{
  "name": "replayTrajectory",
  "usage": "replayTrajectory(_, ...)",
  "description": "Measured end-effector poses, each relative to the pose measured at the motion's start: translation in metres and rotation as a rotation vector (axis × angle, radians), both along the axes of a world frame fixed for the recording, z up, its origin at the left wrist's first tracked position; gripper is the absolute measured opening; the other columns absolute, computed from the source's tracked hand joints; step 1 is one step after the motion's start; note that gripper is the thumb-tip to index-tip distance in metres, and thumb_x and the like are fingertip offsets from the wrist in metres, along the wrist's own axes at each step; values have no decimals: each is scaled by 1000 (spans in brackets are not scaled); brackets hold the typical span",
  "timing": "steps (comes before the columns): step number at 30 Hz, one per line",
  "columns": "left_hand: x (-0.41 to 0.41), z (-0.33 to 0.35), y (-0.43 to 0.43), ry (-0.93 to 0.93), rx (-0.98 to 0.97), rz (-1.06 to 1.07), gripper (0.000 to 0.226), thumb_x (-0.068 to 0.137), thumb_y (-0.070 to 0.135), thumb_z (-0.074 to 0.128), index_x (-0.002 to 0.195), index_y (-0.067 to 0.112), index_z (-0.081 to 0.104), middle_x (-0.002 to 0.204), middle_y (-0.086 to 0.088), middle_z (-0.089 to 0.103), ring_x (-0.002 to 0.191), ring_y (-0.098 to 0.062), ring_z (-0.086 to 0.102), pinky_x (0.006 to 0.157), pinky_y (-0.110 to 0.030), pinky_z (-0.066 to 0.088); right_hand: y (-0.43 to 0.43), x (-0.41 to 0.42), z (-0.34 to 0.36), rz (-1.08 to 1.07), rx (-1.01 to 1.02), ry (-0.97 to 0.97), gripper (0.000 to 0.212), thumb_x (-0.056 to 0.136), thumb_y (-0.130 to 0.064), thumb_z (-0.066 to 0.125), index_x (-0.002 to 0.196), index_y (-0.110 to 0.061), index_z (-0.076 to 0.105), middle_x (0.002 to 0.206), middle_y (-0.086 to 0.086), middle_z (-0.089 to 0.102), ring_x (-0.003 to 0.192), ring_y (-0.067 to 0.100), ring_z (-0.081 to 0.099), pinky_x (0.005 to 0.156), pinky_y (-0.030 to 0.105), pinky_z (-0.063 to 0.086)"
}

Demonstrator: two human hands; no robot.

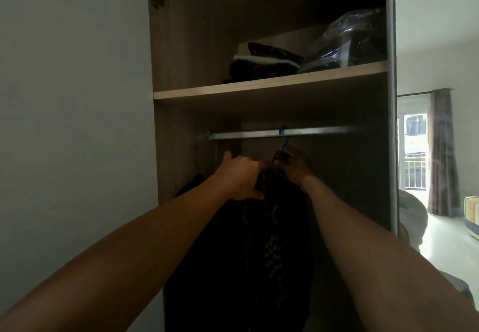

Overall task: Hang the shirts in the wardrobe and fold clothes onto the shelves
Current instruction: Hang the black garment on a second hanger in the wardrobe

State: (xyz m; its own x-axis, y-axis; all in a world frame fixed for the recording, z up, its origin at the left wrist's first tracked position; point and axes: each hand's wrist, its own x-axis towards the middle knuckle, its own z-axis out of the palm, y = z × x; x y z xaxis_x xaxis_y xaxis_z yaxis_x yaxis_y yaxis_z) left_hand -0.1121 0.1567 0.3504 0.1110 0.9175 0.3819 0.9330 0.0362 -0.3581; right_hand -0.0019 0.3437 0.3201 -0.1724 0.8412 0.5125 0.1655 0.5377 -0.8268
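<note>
A dark patterned shirt (269, 248) hangs inside the open wardrobe from a blue hanger (283, 134) hooked over the metal rail (324, 131). My left hand (241, 176) grips the shirt's left shoulder near the collar. My right hand (295, 163) holds the collar just under the hanger's hook. Another dark garment (191, 184) hangs at the far left on a second blue hanger (215, 154). The shirt's lower part is lost in shadow.
The wooden shelf (207, 92) above the rail carries a stack of folded clothes (264, 62) and a plastic-wrapped bundle (347, 38). The wardrobe door (72, 98) stands open at the left. At the right lie a bright room, a curtain (440, 150) and a window.
</note>
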Motion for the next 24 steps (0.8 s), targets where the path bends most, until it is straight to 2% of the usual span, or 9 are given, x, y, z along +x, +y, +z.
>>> replayTrajectory(2, -5, -3, 8, 17, -19, -4, 88, 78, 53, 73, 151, 40, 25, 136, -2, 56, 127, -29, 49, 104, -64, 24, 15, -3, -4, -10, 62, -13, 78, 65, -44, 80, 137, -23, 56, 123, 6, 63, 110, 22, 62, 101, 42, 51)
replayTrajectory(5, -13, -8, 20, 43, -39, 12, 92, 73, 57, 76, 150, 36, 30, 135, -2, 56, 125, -28, 51, 103, -66, 23, -5, -4, -1, 101, 91, 55, 60, 83, -22, 76, 137, -16, 52, 107, 9, 62, 98, 22, 61, 98, 47, 52)
replayTrajectory(7, -18, -11, 27, 82, -36, 30, 96, 68, 60, 79, 148, 32, 35, 135, -2, 54, 123, -28, 51, 103, -67, 23, -3, -9, -3, 170, 88, 53, 70, 90, -14, 69, 151, -17, 36, 108, 9, 63, 100, 21, 60, 100, 44, 50)
replayTrajectory(11, -40, -15, 35, 126, 9, 67, 101, 55, 66, 83, 141, 30, 45, 133, -2, 56, 123, -27, 51, 102, -64, 24, 13, -28, -8, 212, 61, 78, 95, 78, -35, 76, 157, -31, 23, 131, 11, 60, 120, 26, 59, 106, 46, 47)
replayTrajectory(15, -66, -15, 35, 139, 21, 126, 107, 53, 70, 81, 145, 31, 41, 138, -1, 54, 126, -26, 49, 100, -59, 25, 9, -51, -6, 273, 69, 78, 91, 84, -23, 78, 157, -23, 24, 134, 11, 59, 123, 24, 58, 107, 44, 47)
replayTrajectory(18, -80, -15, 28, 145, 17, 183, 109, 59, 69, 79, 151, 38, 29, 141, -3, 52, 129, -28, 48, 104, -61, 23, 36, -85, -10, 334, 94, 74, 105, 68, -51, 83, 155, -31, 28, 141, 6, 54, 125, 21, 57, 106, 44, 49)
replayTrajectory(20, -89, -16, 24, 152, 27, 215, 104, 60, 69, 77, 148, 36, 32, 137, -3, 56, 127, -27, 50, 105, -61, 22, 63, -116, -17, 371, 105, 81, 111, 57, -64, 82, 152, -31, 35, 142, 5, 53, 126, 20, 57, 104, 44, 50)
replayTrajectory(22, -100, -16, 22, 137, 25, 244, 97, 61, 70, 76, 144, 34, 40, 131, -2, 61, 124, -25, 53, 106, -61, 22, 40, -126, -13, 384, 106, 83, 107, 63, -55, 82, 153, -26, 33, 144, 5, 51, 129, 20, 54, 106, 41, 48)
replayTrajectory(24, -109, -15, 19, 140, 25, 277, 87, 63, 71, 74, 135, 29, 49, 121, -2, 64, 118, -24, 56, 106, -60, 22, 13, -133, -7, 395, 104, 94, 93, 79, -30, 81, 155, -18, 30, 143, 0, 48, 130, 15, 49, 103, 27, 46)
